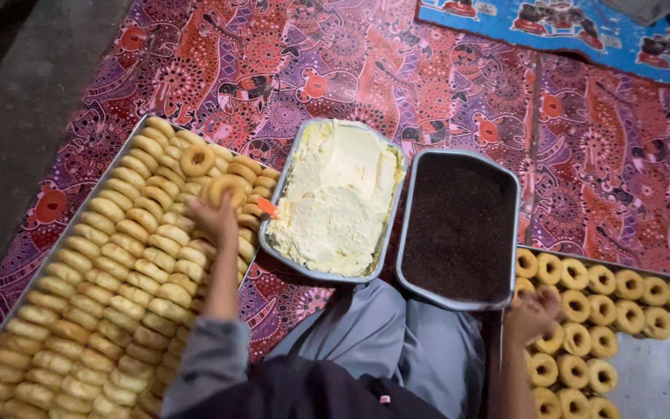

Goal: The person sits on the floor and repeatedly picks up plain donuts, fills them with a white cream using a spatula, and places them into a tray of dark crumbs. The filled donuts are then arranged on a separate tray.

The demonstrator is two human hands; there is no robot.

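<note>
grey lap (397,341) nearest; left hand (215,221) fingers grip doughnut (227,188); right hand (533,316) blurred, grip unclear.

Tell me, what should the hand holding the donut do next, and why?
Probably carry the donut across to the cream tray. The left hand has it lifted off the stacked plain donuts, and the cream lies just beside it. The right hand rests on the other donut tray.

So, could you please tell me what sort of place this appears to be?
Probably a small home or informal doughnut-making spot, worked on the floor: trays sit on a patterned mat, a large tray of plain doughnuts, a pan of pale cream and a pan of dark sprinkles.
</note>
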